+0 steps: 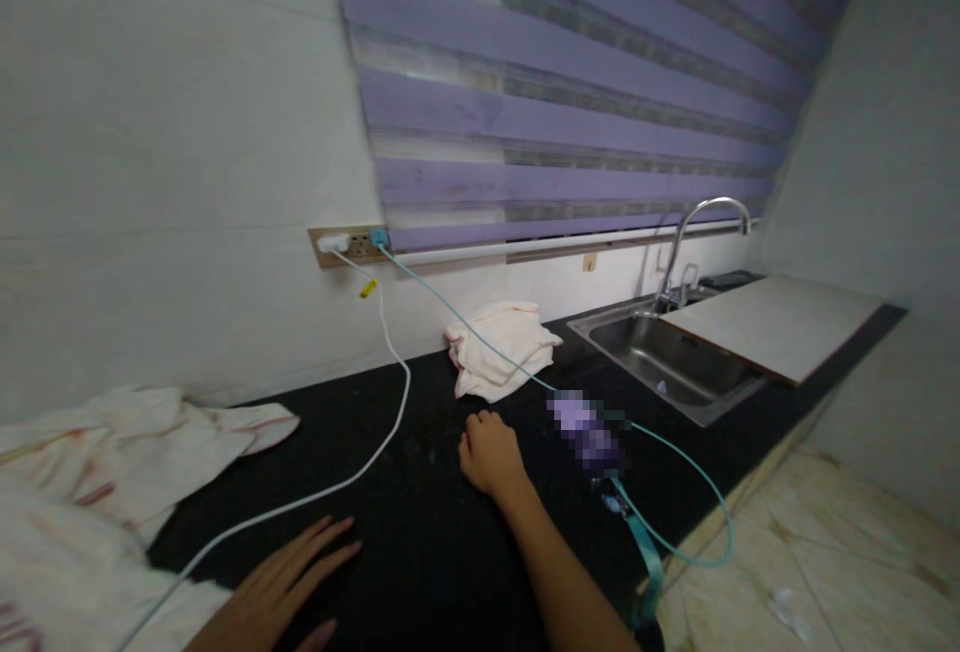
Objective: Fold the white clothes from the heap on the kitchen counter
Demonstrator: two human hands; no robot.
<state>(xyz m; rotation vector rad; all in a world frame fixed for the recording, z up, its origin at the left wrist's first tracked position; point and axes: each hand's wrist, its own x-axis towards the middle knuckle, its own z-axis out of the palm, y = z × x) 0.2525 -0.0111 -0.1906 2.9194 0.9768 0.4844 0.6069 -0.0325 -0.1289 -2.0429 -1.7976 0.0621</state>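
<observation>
Black countertop point(424, 542) lies beneath both my hands. On the near left, the fingers of my left hand point(289, 572) are long and slightly fanned, thumb apart, just right of the white cable point(300, 501); I can't tell whether they touch the surface. My right hand point(491, 454) is farther out, near the middle, its fingers curled narrow and knuckles up; whether anything is tucked under them I can't tell. Just beyond it sits the folded pale cloth point(506, 357), close to the wall, with the teal cord point(469, 324) passing across it. White cloths point(142, 452) lie in a rumpled heap on the left. To the right of my right hand is a purple item point(589, 432), too blurred to make out. Farther right are the steel sink point(645, 367), its curved tap point(677, 247) and a pale board point(780, 320) partly covering it.
</observation>
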